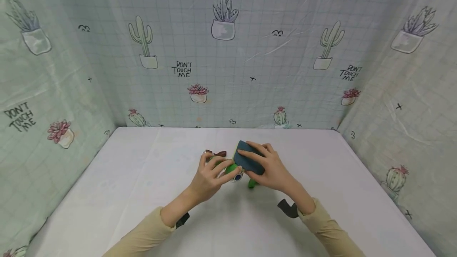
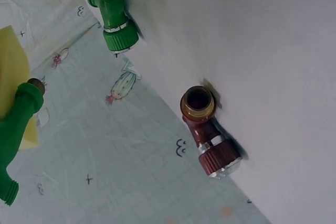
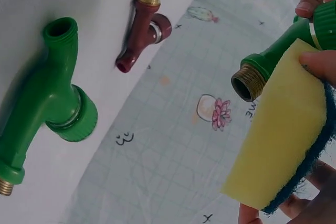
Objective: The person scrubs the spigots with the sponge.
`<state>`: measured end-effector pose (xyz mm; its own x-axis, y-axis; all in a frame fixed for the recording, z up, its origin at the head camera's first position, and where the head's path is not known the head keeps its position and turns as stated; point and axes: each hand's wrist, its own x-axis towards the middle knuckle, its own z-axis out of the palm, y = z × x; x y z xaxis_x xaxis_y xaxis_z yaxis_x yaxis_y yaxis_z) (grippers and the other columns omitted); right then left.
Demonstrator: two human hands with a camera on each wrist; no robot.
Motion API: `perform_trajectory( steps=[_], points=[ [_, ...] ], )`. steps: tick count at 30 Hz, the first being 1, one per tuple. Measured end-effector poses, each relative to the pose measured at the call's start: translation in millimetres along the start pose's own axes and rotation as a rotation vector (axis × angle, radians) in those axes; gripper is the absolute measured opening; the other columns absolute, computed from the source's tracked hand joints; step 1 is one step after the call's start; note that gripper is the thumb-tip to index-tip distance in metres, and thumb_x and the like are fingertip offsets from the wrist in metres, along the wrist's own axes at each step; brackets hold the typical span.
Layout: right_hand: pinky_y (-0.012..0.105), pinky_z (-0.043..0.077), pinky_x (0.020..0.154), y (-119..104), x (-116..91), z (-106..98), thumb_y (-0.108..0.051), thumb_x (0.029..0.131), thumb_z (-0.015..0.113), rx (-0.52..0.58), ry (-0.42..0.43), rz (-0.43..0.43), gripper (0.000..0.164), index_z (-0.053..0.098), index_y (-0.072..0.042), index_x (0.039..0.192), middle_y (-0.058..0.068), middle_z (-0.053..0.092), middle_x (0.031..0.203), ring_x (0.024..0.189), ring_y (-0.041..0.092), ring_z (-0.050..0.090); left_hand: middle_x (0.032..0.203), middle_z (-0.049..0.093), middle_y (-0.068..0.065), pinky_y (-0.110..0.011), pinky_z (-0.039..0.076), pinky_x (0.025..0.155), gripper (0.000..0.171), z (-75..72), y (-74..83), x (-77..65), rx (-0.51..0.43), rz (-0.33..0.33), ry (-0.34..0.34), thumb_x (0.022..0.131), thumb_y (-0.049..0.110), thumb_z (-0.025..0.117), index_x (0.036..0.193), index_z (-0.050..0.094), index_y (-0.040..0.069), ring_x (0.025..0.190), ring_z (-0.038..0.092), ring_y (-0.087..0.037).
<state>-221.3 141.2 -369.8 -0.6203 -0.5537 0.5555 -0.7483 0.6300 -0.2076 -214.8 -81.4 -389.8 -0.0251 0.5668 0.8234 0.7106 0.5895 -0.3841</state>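
Observation:
My left hand (image 1: 208, 179) grips a green plastic tap (image 3: 286, 48) by its ribbed knob; the brass threaded end points out. The right hand (image 1: 269, 165) holds a sponge (image 1: 248, 158), yellow on one face with a dark blue-green scouring layer on the other. In the right wrist view, the sponge's yellow face lies against the held tap's body. Another green tap (image 3: 68, 85) rests on the table close to my right hand, mostly hidden in the head view. Farther left lies a dark red tap (image 2: 207, 129) with a brass threaded mouth, partly behind the left fingers in the head view.
The white table (image 1: 150, 177) reaches back to a hanging cloth (image 1: 228, 58) printed with cacti and lettering. More of that cloth closes in both sides. Dark camera pieces (image 1: 287, 208) sit at the wrists.

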Motion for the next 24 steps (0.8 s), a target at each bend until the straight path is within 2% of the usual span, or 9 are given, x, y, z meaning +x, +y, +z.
perform_trajectory(
  steps=[6,13,17,21,24],
  points=[
    [0.038,0.039,0.066,3,0,1,-0.03,0.074,0.07,-0.089,-0.014,0.054,0.055,0.051,-0.03,0.125,0.007,0.045,0.133,0.098,0.024,0.042,0.096,0.063,0.0,-0.044,0.04,0.073,0.029,-2.8,-5.0,-1.6,0.064,0.072,0.01,0.092,0.009,0.044,0.107,0.061,0.026,0.084,0.056,-0.02],
    [0.038,0.038,0.066,8,-1,0,-0.031,0.075,0.068,-0.114,-0.033,0.091,0.054,0.05,-0.031,0.126,0.007,0.044,0.133,0.096,0.024,0.042,0.098,0.062,-0.001,-0.049,0.04,0.075,0.034,-4.4,-6.9,-4.5,0.069,0.09,-0.004,0.091,0.004,0.042,0.109,0.06,0.027,0.085,0.056,-0.02],
    [0.039,0.04,0.069,7,4,0,-0.028,0.076,0.068,-0.045,-0.042,0.083,0.054,0.049,-0.03,0.126,0.007,0.043,0.134,0.099,0.024,0.041,0.099,0.062,0.0,-0.047,0.039,0.074,0.031,-1.1,-7.2,-3.9,0.057,0.101,0.012,0.091,0.007,0.045,0.109,0.06,0.028,0.085,0.056,-0.021],
    [0.042,0.042,0.073,3,10,-1,-0.026,0.078,0.066,0.039,-0.068,0.058,0.052,0.049,-0.028,0.127,0.007,0.041,0.136,0.103,0.026,0.041,0.099,0.063,0.003,-0.044,0.038,0.073,0.029,4.2,-7.6,-3.4,0.082,0.145,0.017,0.091,0.009,0.046,0.109,0.059,0.029,0.083,0.055,-0.019],
    [0.043,0.042,0.074,-1,13,-2,-0.026,0.078,0.066,0.05,-0.071,0.049,0.052,0.049,-0.028,0.127,0.007,0.042,0.136,0.105,0.027,0.041,0.099,0.064,0.006,-0.043,0.038,0.072,0.028,6.7,-8.4,-3.4,0.105,0.181,0.028,0.092,0.01,0.046,0.108,0.058,0.03,0.081,0.055,-0.017]
  ],
)
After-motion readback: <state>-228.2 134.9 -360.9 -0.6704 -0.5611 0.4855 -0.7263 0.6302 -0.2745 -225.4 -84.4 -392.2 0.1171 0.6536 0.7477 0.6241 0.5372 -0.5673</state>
